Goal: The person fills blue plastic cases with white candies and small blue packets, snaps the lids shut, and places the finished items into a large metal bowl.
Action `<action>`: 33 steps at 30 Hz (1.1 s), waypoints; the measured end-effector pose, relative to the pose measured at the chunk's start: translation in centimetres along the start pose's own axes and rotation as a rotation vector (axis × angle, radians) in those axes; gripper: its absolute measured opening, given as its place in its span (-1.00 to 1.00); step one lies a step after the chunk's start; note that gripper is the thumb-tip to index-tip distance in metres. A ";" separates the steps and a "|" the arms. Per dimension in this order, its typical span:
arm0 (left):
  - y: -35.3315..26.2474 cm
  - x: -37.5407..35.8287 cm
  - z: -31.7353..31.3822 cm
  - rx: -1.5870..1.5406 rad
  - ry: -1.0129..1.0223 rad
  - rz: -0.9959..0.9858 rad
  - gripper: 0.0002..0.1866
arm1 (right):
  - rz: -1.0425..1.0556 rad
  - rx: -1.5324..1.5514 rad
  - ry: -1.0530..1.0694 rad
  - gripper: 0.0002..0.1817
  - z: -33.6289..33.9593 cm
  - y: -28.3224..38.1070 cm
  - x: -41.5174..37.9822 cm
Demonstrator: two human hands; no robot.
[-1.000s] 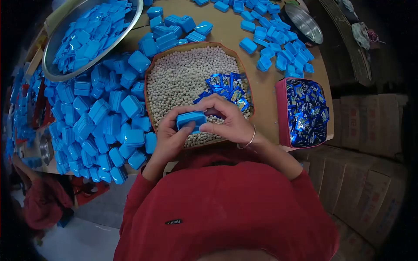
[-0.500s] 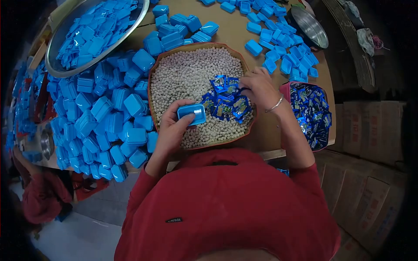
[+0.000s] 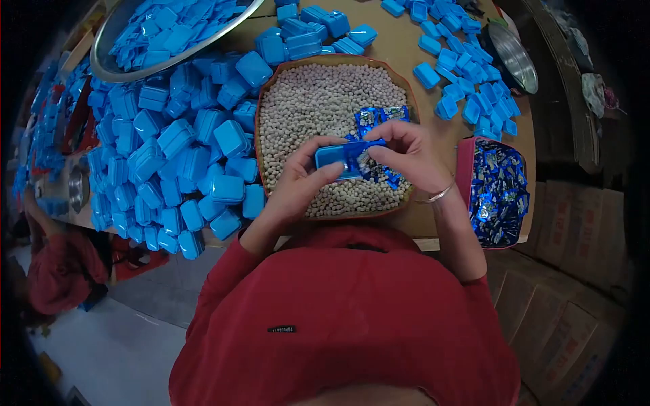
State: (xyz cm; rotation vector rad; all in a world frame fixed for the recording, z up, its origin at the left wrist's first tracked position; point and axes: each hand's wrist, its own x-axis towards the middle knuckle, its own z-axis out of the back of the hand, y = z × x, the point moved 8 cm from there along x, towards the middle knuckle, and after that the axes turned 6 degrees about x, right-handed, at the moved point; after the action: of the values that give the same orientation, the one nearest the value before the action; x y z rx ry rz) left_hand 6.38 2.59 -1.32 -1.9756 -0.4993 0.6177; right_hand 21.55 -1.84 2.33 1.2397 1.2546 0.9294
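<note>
My left hand [image 3: 305,177] holds an open blue plastic box [image 3: 330,159] over a tray [image 3: 263,115] of small pale round pellets [image 3: 311,95]. With fingers and thumb pinched, my right hand [image 3: 405,152] grips a small blue packet [image 3: 369,143] at the right end of the box. More blue printed packets [image 3: 367,120] lie on the pellets, partly hidden beneath my right hand.
Closed blue boxes [image 3: 177,139] are heaped left of the tray. A metal basin [image 3: 101,64] holds flat blue pieces. Open blue boxes [image 3: 467,68] and a metal bowl [image 3: 511,54] lie upper right. A pink-rimmed container [image 3: 464,166] holds packets. Another person [image 3: 64,271] is at far left.
My right hand has come from the packets to the box, now with a packet in its fingers. The view has shifted, so the tray and heaps appear farther right.
</note>
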 end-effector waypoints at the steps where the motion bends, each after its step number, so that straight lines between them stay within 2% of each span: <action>1: -0.6 -0.3 -0.2 -0.036 0.026 -0.008 -0.54 | 0.074 -0.084 -0.058 -0.84 0.2 -0.2 0.4; 3: -1.5 -0.8 -0.2 -0.111 0.079 -0.022 -0.49 | 0.065 -0.167 -0.038 -0.84 -0.1 0.9 0.2; 5: -1.4 -0.8 0.5 0.022 0.086 -0.021 -0.46 | -0.004 -0.205 -0.006 -0.83 -1.2 1.6 -0.2; 8: -2.0 -0.8 0.1 0.162 0.070 -0.043 -0.46 | 0.124 -0.422 -0.116 -0.81 -2.2 3.4 -0.1; 11: -2.3 -0.8 -0.4 0.137 0.114 -0.107 -0.46 | 0.194 -0.370 -0.196 -0.71 -3.2 3.9 -0.5; 12: -2.0 -0.7 -0.2 0.007 0.107 -0.067 -0.46 | 0.218 -0.434 -0.200 -0.69 -3.5 4.1 -0.8; 15: -1.4 -0.4 1.0 -0.327 0.094 -0.002 -0.47 | 0.490 -0.393 -0.220 -0.78 -4.6 5.7 -2.0; 18: -0.9 -0.2 2.5 -0.381 0.027 0.003 -0.54 | 0.821 -0.976 -0.050 -0.72 -7.8 7.1 -2.9; 21: -1.4 -0.1 3.1 -0.438 0.004 0.013 -0.56 | 0.757 -0.870 -0.013 -0.74 -7.8 7.8 -1.8; 24: -0.7 0.0 4.1 -0.296 -0.106 0.049 -0.56 | 0.679 -0.693 -0.057 -0.80 -6.6 9.1 1.8; 27: 0.1 0.8 4.9 0.011 -0.217 -0.040 -0.68 | 0.759 -0.712 0.013 -0.87 -8.4 12.0 7.5; 28: 1.6 1.4 5.3 0.004 -0.246 -0.048 -0.73 | 0.724 -0.706 0.030 -0.87 -9.1 12.7 9.9; 30: 1.5 1.3 5.1 0.055 -0.227 -0.102 -0.70 | 0.782 -0.799 0.075 -0.88 -10.8 13.2 15.6; 32: 1.0 1.1 5.3 0.112 -0.247 -0.073 -0.69 | 0.771 -0.892 0.200 -0.81 -13.4 12.8 21.6; 33: 0.9 1.1 5.4 0.128 -0.262 -0.091 -0.69 | 0.860 -1.009 0.246 -0.78 -15.3 12.8 23.7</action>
State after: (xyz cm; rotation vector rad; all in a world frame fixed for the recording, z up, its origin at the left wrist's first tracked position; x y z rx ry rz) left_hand 4.08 6.51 -4.52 -1.7504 -0.6888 0.8357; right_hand 11.31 25.57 12.60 0.7909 0.2068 2.0461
